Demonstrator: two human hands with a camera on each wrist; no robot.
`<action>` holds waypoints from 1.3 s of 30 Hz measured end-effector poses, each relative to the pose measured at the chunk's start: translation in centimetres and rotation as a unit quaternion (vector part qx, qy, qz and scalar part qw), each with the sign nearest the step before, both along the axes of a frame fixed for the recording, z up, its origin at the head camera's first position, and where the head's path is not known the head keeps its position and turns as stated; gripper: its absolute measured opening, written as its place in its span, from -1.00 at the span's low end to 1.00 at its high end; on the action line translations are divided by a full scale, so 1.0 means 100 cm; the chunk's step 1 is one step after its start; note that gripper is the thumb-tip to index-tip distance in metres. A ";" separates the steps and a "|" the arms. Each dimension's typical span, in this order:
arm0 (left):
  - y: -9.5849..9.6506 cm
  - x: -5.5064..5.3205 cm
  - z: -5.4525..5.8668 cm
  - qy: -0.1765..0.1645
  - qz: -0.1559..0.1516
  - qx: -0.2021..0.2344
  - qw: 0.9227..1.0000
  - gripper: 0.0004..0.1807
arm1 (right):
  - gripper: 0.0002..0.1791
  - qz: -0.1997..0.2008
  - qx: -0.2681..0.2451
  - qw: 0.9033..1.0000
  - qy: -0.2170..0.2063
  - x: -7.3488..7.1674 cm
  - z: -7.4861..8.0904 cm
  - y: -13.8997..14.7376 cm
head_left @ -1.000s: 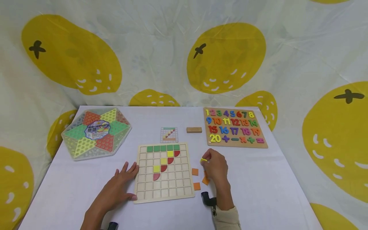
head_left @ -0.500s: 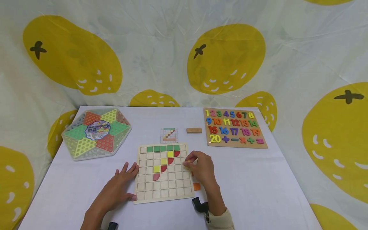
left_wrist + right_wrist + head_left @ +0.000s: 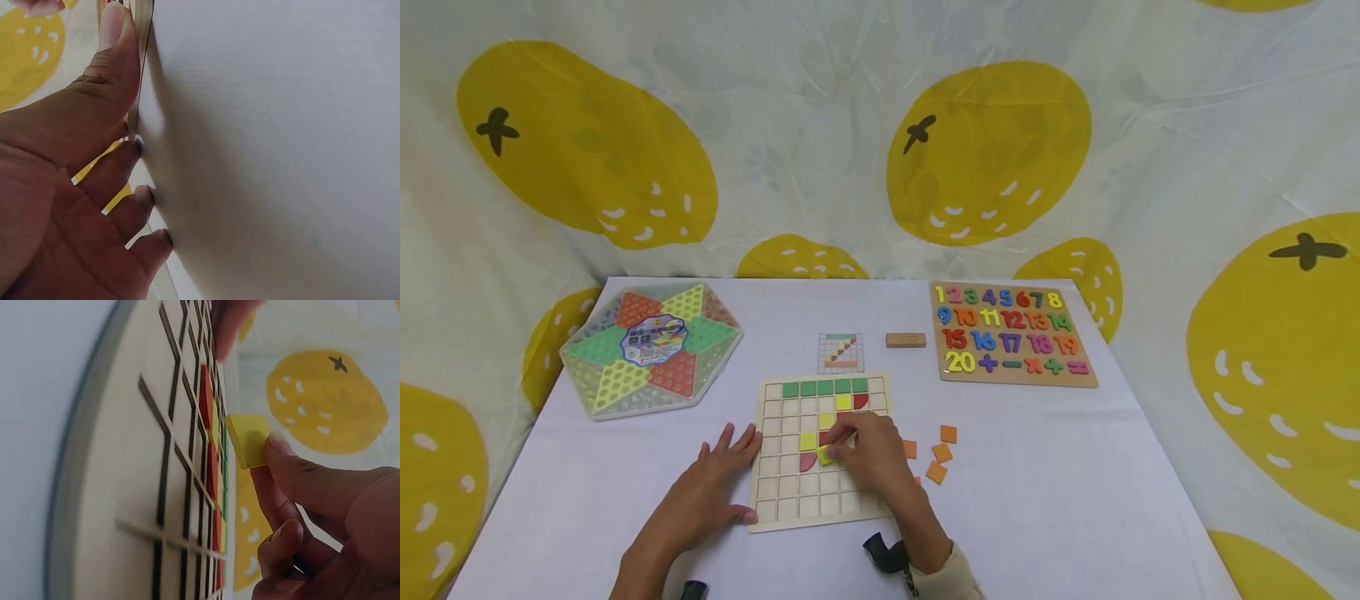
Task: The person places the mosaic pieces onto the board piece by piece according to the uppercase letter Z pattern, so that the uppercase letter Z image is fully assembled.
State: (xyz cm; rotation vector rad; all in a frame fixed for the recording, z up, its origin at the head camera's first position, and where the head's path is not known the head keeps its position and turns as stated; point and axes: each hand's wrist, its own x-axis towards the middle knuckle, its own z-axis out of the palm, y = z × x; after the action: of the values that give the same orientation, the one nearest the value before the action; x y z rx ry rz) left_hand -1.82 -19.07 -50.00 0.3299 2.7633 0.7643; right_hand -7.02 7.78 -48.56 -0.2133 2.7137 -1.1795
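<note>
The tile (image 3: 247, 436) is yellow — the board (image 3: 788, 484) beige and grid-patterned.

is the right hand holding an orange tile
No, the right hand pinches a yellow tile, while the orange tiles lie on the table beside the board.

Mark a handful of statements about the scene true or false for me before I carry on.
1. The right hand pinches a yellow tile. True.
2. The left hand rests at the right edge of the grid board. False: the left hand is at its left edge.
3. Five green tiles lie in the grid board's top row. True.
4. The loose orange tiles lie left of the grid board. False: they lie to its right.
5. The wooden block lies between the printed card and the number board. True.
</note>
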 end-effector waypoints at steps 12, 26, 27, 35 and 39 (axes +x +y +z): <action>-0.001 0.000 -0.001 0.007 -0.001 0.004 1.000 0.25 | -0.82 -0.019 0.034 0.999 0.001 0.005 -0.010 -0.036; 0.000 0.000 -0.001 0.008 0.000 0.000 1.000 0.26 | -0.77 0.004 0.111 0.994 0.022 0.013 -0.009 -0.064; 0.000 0.000 -0.001 0.008 -0.001 0.000 1.000 0.26 | -0.77 0.006 0.113 0.993 0.022 0.013 -0.009 -0.064; 0.000 0.001 -0.001 0.017 -0.007 0.007 1.000 0.24 | -0.82 0.049 0.063 0.997 0.007 0.011 -0.006 -0.045; 0.000 0.001 0.000 0.013 -0.005 0.008 1.000 0.24 | -0.81 0.049 0.031 0.998 0.016 0.009 -0.002 -0.030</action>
State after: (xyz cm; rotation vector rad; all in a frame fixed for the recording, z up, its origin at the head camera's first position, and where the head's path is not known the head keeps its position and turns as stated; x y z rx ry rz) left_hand -1.77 -19.09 -49.99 0.3583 2.7792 0.7856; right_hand -6.15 4.78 -48.73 -0.3558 2.7273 -1.0722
